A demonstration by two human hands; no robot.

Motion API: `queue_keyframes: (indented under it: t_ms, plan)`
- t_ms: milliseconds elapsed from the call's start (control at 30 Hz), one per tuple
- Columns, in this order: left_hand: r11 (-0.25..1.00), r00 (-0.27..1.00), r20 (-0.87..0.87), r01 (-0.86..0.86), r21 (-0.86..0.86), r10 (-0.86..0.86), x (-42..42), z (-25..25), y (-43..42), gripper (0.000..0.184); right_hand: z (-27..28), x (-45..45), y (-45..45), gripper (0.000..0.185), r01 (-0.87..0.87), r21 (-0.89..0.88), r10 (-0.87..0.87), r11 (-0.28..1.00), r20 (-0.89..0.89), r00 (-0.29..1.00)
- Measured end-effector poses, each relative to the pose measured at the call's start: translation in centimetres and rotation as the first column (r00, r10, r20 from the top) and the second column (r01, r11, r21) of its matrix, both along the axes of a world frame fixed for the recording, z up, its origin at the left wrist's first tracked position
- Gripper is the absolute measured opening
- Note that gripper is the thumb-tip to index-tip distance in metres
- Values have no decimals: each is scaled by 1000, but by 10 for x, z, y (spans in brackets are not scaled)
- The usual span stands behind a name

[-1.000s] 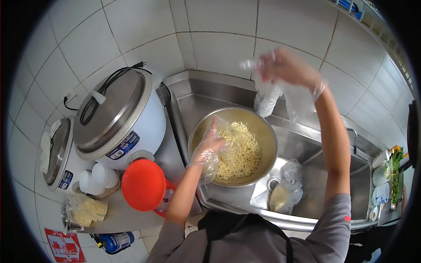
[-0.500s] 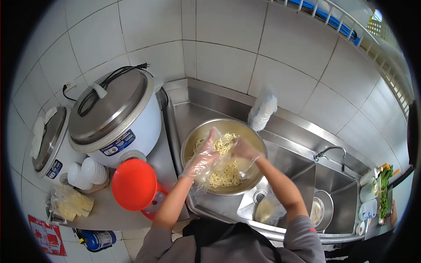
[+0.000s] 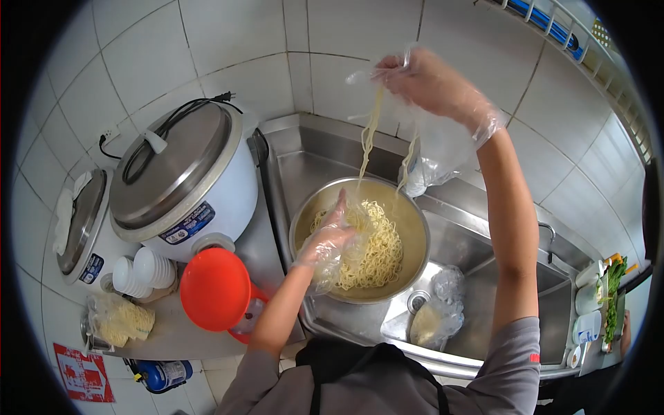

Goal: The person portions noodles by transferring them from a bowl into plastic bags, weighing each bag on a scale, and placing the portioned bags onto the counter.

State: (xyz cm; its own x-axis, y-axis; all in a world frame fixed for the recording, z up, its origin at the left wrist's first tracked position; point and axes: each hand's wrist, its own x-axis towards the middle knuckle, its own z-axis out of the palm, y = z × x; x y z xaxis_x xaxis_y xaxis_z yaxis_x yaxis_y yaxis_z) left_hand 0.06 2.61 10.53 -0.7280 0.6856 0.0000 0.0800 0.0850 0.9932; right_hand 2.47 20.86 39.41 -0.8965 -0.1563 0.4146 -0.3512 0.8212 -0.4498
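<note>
Clock centred on the steel bowl [image 3: 422, 245], 12 = top of view. Bowl sits on the steel sink unit [image 3: 315, 162], pale noodles [image 3: 379, 259] heaped inside, mostly from centre round to 5. Right hand [image 3: 418, 77], in a clear plastic glove, is raised well above the bowl between 12 and 1, fingertips pinched together on some noodle strands [image 3: 371, 131]; these hang in two thin bunches, the near one down to the bowl's 12 o'clock rim, the other just right of it. Can't tell if their lower ends touch anything. Left hand [image 3: 328, 241], same kind of glove, is inside the bowl at 9, against the heap, fingers toward 12; can't tell whether it's clamped on noodles or just resting. White wrapped object [image 3: 415, 181] at 1:30, partly behind the right glove. Sink basin at 4:30 has a knotted clear bag [image 3: 432, 325] with something pale in it, beside the drain [image 3: 418, 301]. Big cooker [image 3: 207, 183] at 10, lid on, cord coiled on top. Red container [image 3: 214, 289] at 8, stacked white cups [image 3: 149, 270] just under 9, another clear bag [image 3: 124, 319] beyond. Tap [image 3: 549, 238] at 3.
</note>
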Motion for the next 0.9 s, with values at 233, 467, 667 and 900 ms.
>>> queue_keyframes:
  t_ms: [233,467,667,900]
  plan:
    - [991,987,148,40,125,-58,3,1,-9,86,-27,-7,-15,21,-44,-121,44,992,-1,999]
    - [997,983,177,-63,39,55,-5,5,-3,83,-60,7,-38,31,-8,-88,33,996,288,957]
    - [971,987,16,-163,176,162,-1,-9,-9,69,-246,-10,7,70,-252,-14,236,968,407,882]
    - [951,889,-415,-272,-145,191,0,26,-12,62,-270,-8,15,43,259,-176,-99,950,617,781]
